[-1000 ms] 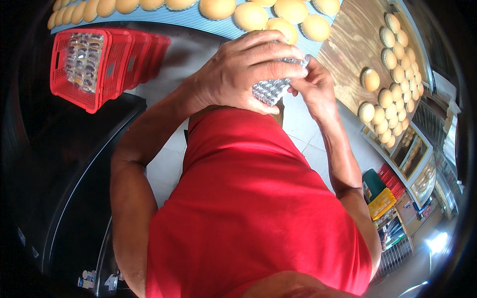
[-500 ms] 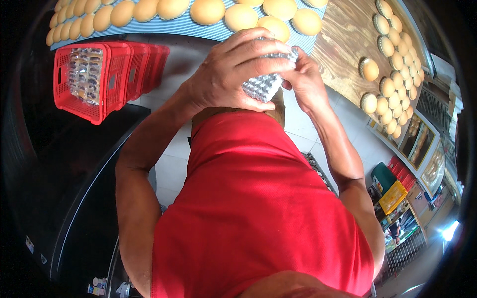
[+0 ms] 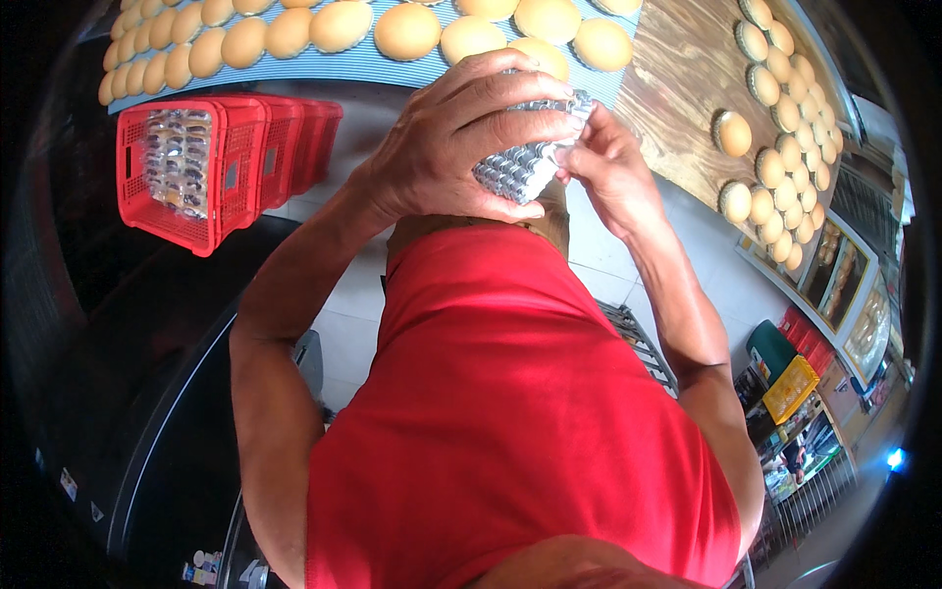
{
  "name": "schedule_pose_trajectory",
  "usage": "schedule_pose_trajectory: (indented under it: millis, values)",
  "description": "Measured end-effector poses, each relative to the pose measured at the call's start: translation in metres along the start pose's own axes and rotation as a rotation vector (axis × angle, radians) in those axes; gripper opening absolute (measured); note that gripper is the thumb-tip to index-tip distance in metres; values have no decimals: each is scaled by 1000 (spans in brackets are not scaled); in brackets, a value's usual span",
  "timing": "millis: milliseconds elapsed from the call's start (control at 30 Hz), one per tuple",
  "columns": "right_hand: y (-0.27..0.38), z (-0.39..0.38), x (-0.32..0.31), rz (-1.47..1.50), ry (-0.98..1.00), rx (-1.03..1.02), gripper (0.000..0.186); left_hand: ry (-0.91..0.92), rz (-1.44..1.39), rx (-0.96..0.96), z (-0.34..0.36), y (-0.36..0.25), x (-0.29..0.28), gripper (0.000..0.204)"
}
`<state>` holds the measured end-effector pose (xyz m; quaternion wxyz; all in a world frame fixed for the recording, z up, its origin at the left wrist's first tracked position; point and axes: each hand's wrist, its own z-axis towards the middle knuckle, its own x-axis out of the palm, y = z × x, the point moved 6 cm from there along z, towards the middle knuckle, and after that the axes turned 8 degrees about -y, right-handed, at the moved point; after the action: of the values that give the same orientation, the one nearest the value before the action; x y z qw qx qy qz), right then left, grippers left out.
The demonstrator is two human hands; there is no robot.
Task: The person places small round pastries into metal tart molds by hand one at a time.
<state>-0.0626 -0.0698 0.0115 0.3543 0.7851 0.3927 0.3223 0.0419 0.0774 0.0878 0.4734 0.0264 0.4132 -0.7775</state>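
Observation:
I have my left hand (image 3: pixel 442 142) wrapped over a bundle of crinkled silver foil pieces (image 3: pixel 515 172), its fingers spread across the top. My right hand (image 3: pixel 610 157) pinches the bundle's right edge with thumb and fingers; some of those fingertips are hidden. Beyond the hands, round golden buns or cakes (image 3: pixel 407 32) with crimped rims sit in rows on a blue ribbed sheet (image 3: pixel 368 69). More of them (image 3: pixel 732 133) lie on a wooden board (image 3: pixel 667 98) to the right.
Red plastic crates (image 3: pixel 221 172) stand at the left, the front one holding wrapped packs (image 3: pixel 177 162). A dark surface (image 3: pixel 167 304) lies below them. Tiled floor (image 3: pixel 599 275) shows beneath my hands. A yellow crate (image 3: pixel 790 388) and a green bin (image 3: pixel 770 348) are at the lower right.
My hands and the foil bundle have shifted slightly up and left in the picture, while the surroundings slid as the view moved. My right fingers still work at the bundle's edge.

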Motion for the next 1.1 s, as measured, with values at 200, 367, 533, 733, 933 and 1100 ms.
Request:
schedule_pose_trajectory:
  millis: [200, 367, 533, 733, 933, 1100]
  values:
    - [13, -2, 14, -14, -56, -39, 38, 5, 32, 39, 2, -8, 4, 80]
    - [1, -1, 4, 131, -2, 46, 40, 7, 17, 28, 1, -3, -1, 80]
    - [5, -8, 9, 87, -27, 46, 40, 7, 3, 46, 2, -12, 2, 79]
    - [2, -5, 2, 129, 10, 5, 41, -3, 12, 53, 4, -8, 3, 80]
    - [10, -11, 12, 156, -36, -12, 44, 8, 7, 100, 10, -17, 7, 82]
    - [6, -13, -3, 116, 41, -20, 50, 19, -4, 52, 11, -9, 4, 79]
